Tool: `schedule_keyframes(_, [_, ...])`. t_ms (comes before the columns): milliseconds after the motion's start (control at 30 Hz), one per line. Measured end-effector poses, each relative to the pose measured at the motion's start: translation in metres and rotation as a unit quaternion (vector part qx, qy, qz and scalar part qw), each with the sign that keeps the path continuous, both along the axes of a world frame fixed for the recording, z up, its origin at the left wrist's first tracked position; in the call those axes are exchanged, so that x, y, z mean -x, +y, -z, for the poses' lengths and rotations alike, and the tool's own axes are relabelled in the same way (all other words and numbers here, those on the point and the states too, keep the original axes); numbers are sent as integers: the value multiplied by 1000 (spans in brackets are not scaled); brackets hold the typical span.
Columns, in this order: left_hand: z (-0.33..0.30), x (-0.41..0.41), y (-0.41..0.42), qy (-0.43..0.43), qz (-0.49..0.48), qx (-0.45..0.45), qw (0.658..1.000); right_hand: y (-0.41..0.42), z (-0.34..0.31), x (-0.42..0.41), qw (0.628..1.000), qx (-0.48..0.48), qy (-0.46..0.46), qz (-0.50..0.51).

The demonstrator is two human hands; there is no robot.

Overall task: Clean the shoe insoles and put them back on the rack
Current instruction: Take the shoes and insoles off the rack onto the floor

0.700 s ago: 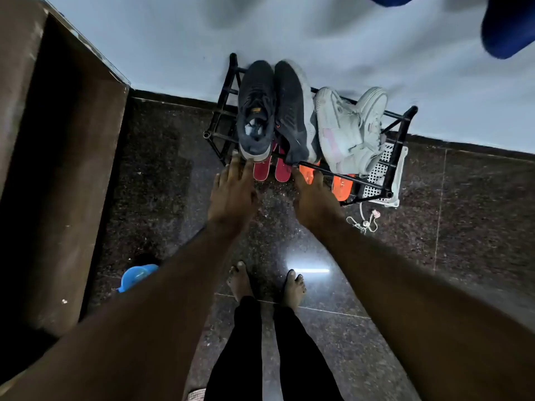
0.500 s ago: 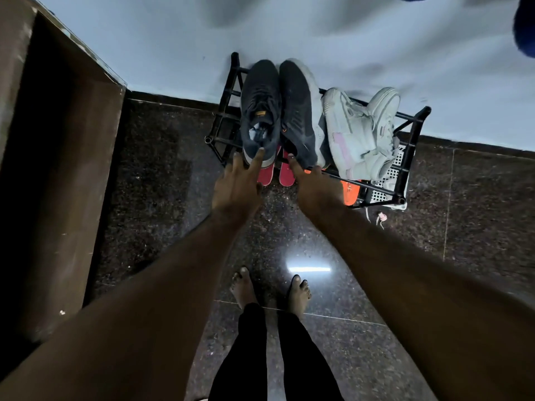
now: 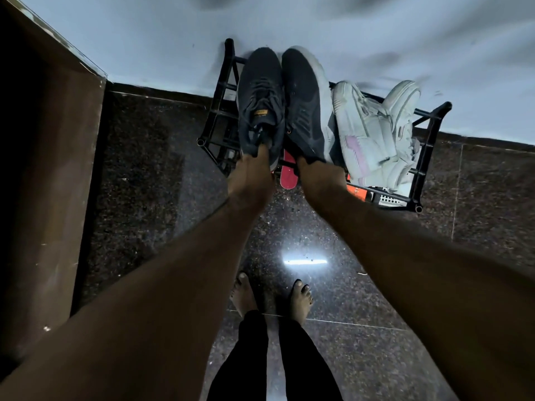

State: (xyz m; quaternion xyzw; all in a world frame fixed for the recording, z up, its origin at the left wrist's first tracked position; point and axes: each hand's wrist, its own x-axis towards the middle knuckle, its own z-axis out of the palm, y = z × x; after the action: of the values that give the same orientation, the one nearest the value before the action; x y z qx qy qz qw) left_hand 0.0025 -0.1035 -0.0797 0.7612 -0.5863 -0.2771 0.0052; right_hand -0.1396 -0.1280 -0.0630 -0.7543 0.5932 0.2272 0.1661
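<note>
A black metal shoe rack [image 3: 419, 169] stands against the wall. On its top tier lie two dark sneakers side by side, the left one [image 3: 260, 102] and the right one [image 3: 304, 105]. My left hand [image 3: 252, 175] reaches into the left sneaker's opening, fingers hidden inside. My right hand [image 3: 318, 175] is at the heel of the right sneaker, its fingers hidden behind the shoe. A red insole [image 3: 289, 176] pokes out from the tier below, between my hands. An orange insole [image 3: 357, 191] shows under my right wrist.
A pair of white sneakers [image 3: 373, 131] lies on the rack's right half. A brown wooden door or cabinet [image 3: 52, 175] stands at the left. The floor is dark polished granite [image 3: 144, 183]; my bare feet [image 3: 272, 296] stand on it below the rack.
Both hands moved forward from just short of the rack onto the dark sneakers. The left fingers went into the left shoe's opening. The view moved closer to the rack.
</note>
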Motion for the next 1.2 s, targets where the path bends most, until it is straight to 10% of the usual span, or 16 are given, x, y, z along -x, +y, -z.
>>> schedule_keyframes(167, [1, -9, -7, -11, -71, 95, 993, 8, 2, -17, 992, 19, -91, 87])
schedule_keyframes(367, [-28, -23, 23, 13, -115, 196, 974, 20, -23, -24, 887, 53, -357, 290])
schedule_keyframes(1200, [-31, 2, 312, 94, -241, 122, 958, 284, -18, -3, 887, 50, -419, 186])
